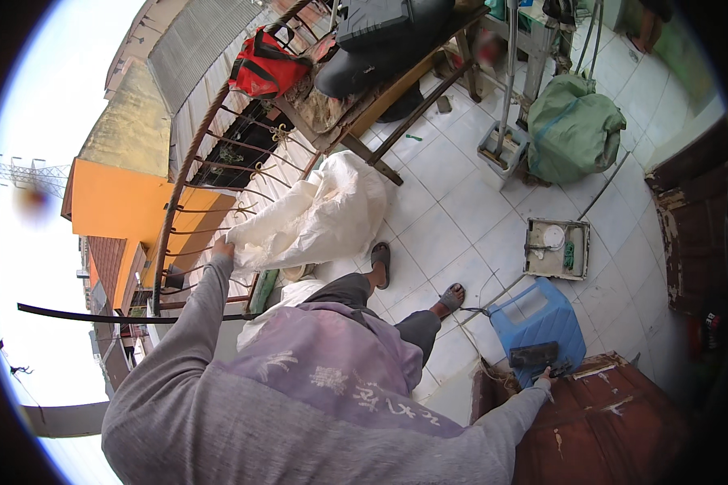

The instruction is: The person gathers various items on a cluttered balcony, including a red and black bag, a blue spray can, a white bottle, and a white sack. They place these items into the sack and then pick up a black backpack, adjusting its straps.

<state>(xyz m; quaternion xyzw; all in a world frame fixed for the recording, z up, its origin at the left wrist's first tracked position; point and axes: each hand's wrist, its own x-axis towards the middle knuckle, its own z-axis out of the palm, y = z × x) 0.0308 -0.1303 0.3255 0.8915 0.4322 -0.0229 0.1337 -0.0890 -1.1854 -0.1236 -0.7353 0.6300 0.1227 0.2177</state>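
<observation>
My left hand (pixel 225 247) is closed on the edge of a large white sack (pixel 319 206), pulling its cloth out beside the railing. The sack's crumpled body lies against a wooden table's leg. On the right, my right hand (pixel 545 380) grips a dark rectangular tool (pixel 534 354), whose exact kind I cannot make out. That tool is in front of a blue plastic jerrycan (pixel 552 315) and close to a brown wooden door (pixel 598 420). My fingers on this side show only in part.
A rusty railing (pixel 188 166) runs along the left. A wooden table (pixel 372 109) carries a red bag (pixel 265 69) and a black case (pixel 372 23). On the tiles stand a shallow tray (pixel 556 242), a green sack (pixel 574 129) and a grey bucket-like container (pixel 501 153).
</observation>
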